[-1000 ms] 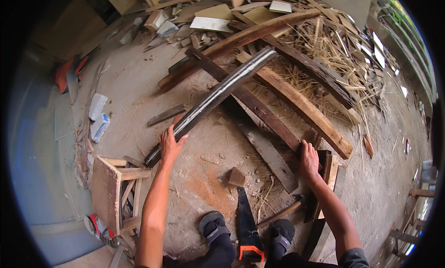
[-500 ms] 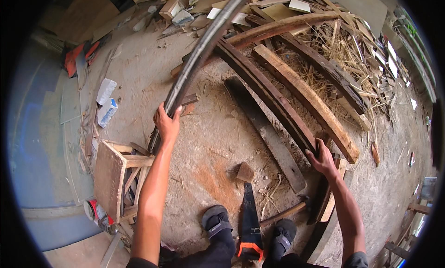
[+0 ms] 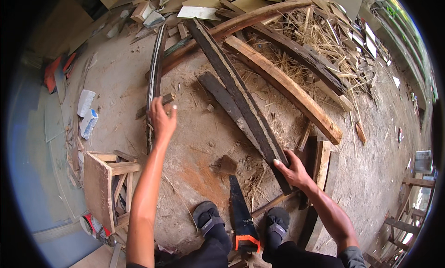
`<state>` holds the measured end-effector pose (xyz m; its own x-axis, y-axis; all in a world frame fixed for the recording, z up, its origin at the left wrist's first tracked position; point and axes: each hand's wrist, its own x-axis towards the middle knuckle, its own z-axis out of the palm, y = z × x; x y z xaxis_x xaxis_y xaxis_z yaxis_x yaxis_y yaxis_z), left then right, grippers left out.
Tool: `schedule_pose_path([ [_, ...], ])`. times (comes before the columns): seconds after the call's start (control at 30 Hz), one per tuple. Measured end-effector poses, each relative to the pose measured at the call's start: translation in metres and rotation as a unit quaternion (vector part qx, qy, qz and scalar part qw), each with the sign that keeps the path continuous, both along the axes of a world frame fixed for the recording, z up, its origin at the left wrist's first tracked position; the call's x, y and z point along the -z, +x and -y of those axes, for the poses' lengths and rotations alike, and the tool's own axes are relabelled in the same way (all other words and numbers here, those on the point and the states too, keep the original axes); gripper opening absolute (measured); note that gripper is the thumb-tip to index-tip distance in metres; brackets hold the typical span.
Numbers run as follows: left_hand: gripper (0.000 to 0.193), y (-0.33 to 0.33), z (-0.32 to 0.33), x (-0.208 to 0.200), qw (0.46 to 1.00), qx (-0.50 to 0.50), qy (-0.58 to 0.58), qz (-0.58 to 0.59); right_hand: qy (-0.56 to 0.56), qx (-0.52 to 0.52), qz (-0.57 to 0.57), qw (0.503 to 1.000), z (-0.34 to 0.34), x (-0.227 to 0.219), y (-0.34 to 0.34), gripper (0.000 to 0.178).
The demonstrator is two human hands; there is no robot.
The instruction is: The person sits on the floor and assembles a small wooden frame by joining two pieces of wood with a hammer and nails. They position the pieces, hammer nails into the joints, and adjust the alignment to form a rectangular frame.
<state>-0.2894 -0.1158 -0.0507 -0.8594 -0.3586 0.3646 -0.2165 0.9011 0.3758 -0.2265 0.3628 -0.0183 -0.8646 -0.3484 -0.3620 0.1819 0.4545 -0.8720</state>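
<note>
My left hand (image 3: pixel 162 119) is at the near part of a narrow dark wooden beam (image 3: pixel 156 59) with a whitish groove. Its thumb stands out away from the beam and its fingers are apart over the edge. My right hand (image 3: pixel 295 170) grips the near end of a dark beam (image 3: pixel 232 78) with a pale strip along it, thumb on top. That beam slants away to the far left and crosses over a dark flat plank (image 3: pixel 222 99). Between my feet lies a handsaw (image 3: pixel 240 208) with a black blade and orange handle, its tip beside a wooden block (image 3: pixel 228 165).
A wooden stool-like frame (image 3: pixel 99 187) lies at the left, near white foam pieces (image 3: pixel 88 122). Thick brown beams (image 3: pixel 287 92) and straw (image 3: pixel 301 29) with scrap wood spread at the far right. More timber (image 3: pixel 322 163) stands by my right forearm. Glass sheets (image 3: pixel 60 147) lie at the left.
The left beam has come down from a raised slant to lie nearly straight ahead, and my left hand has loosened from it. My right hand has brought its beam nearer and leftward, over the flat plank.
</note>
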Motion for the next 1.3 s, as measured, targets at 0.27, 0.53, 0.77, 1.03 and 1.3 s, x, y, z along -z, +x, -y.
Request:
schedule_pose_path([
  [0.27,0.069,0.041,-0.137,-0.029,0.714,0.054,0.69,0.103,-0.105,-0.002,0.111,0.988,0.027,-0.011,0.054,0.066],
  [0.53,0.115,0.052,-0.179,-0.068,0.64,-0.044,0.766,0.044,-0.044,-0.134,0.027,0.99,0.038,0.005,0.126,0.075],
  [0.77,0.108,0.09,-0.175,-0.127,0.735,-0.078,0.672,-0.053,0.224,-0.012,0.012,0.975,-0.027,0.038,0.124,0.054],
  [1.03,0.097,0.135,-0.174,-0.174,0.813,-0.09,0.544,-0.186,0.295,0.135,0.048,0.945,-0.047,0.099,0.174,0.065],
  [1.3,0.101,0.184,-0.167,-0.198,0.807,-0.101,0.519,-0.262,0.086,0.292,0.092,0.948,-0.037,0.079,0.167,0.046],
])
